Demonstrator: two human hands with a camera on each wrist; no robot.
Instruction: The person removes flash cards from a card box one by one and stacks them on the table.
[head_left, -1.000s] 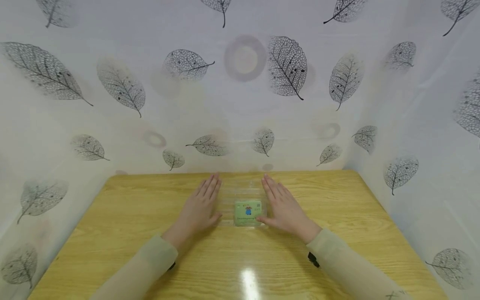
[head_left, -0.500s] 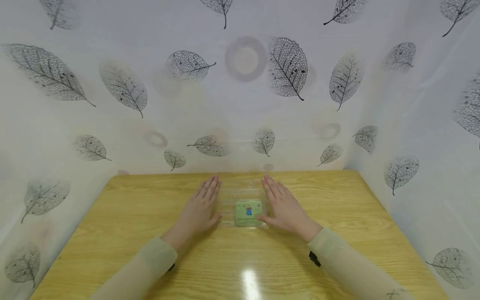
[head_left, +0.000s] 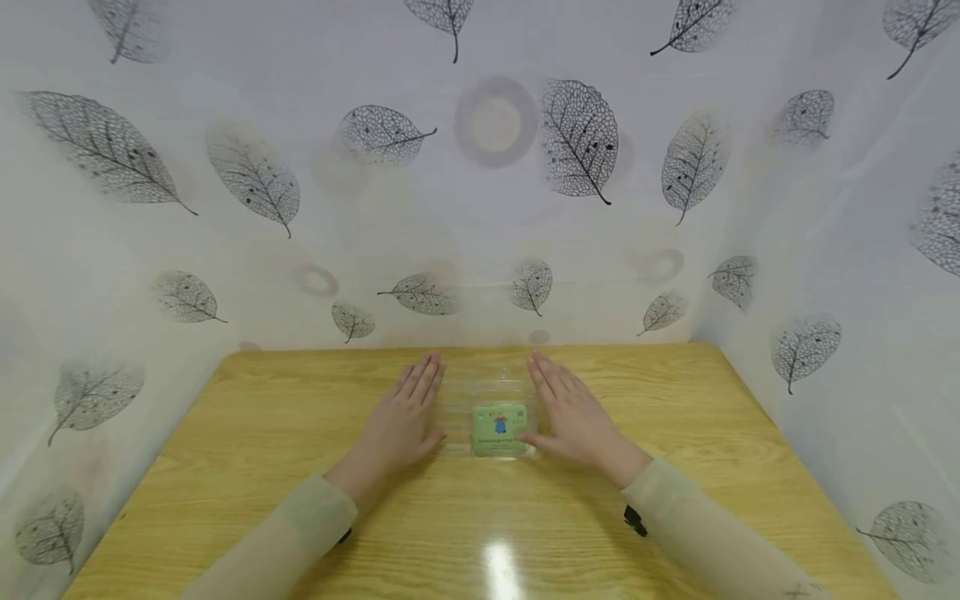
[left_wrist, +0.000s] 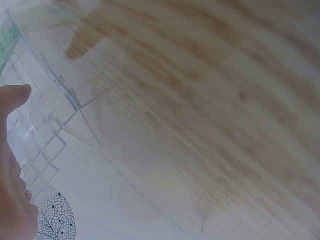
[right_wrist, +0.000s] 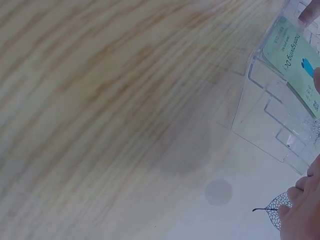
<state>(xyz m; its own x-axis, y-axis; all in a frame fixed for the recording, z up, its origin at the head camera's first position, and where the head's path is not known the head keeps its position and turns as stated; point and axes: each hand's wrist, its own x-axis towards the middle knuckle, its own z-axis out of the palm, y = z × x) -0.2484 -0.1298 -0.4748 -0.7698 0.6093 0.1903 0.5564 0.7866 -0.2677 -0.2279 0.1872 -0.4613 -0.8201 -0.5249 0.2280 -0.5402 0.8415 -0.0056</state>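
Note:
A transparent plastic card holder with tiered steps stands on the table between my two hands. In its front right part sits a green card pack with a small blue-clothed figure and the printed word "Thanksgiving". My left hand lies along the holder's left side, fingers straight and together, thumb toward the front edge. On the other side, my right hand has straight fingers along the holder, and its thumb overlaps the card pack's right edge. The left wrist view shows the thumb near the holder's wall.
The wooden table reaches back to a white curtain printed with dark leaves, which also runs along both sides. A bright light reflection lies on the table's front part. A black strap piece shows at the right sleeve.
The head view has shifted very slightly, so everything appears a little lower and to the right. Hands, holder and card pack keep their places relative to each other.

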